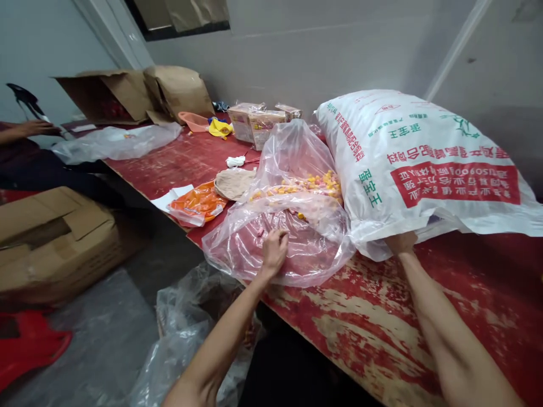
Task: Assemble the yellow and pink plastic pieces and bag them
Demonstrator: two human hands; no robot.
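Just beneath the left fingers [278, 236]: clear bag [292, 148], on the red surface [382, 305]; fingers curled, grip on it unclear.
Yellow and pink pieces [319, 182]: apparently inside the bag, just beyond those fingers; bag judged partly filled, near part almost bare.
Right hand [401, 243]: under the edge of the white sack [424, 113], fingers hidden, hold cannot be told.
Sack: bulging above them; what is left inside, unseen.

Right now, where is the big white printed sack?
In the head view, the white sack lies toward the right on the red table, beside the clear plastic bag, with the right hand at its near edge.
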